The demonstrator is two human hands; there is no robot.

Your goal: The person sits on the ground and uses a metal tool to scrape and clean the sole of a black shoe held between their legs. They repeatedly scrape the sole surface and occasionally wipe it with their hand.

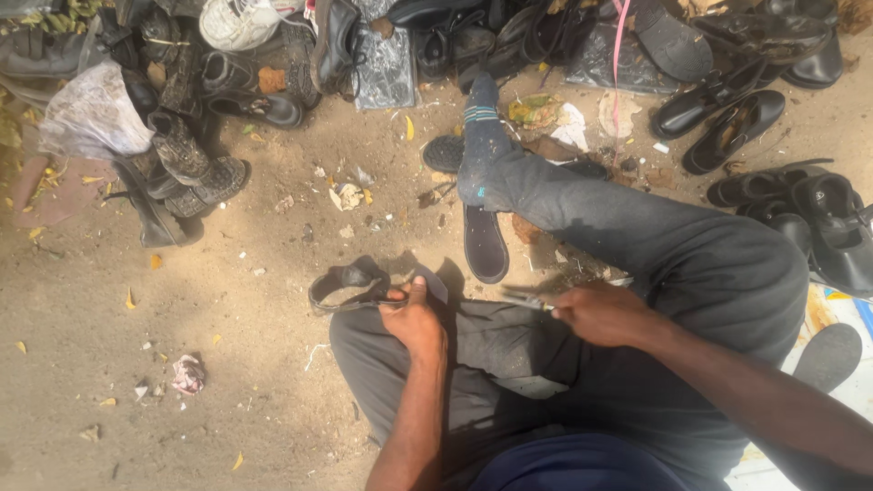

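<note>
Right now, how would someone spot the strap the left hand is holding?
Start at the bent knee at bottom centre. The left hand rests on it, gripping a dark looped strap that juts over the sand. Unlike the flat black insole nearby, it is curled and held.

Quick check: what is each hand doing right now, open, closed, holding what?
Left hand: closed on a dark curved strap piece at the knee.
Right hand: closed on a thin metal tool; which kind cannot be told.

A heap of dark worn shoes (pixel 509 36) lines the sandy ground (pixel 227 300) from ten to two o'clock, with a white sneaker (pixel 238 22) at eleven, a crumpled plastic bag (pixel 93 114) at ten, and a loose black insole (pixel 485 242) near centre.
</note>
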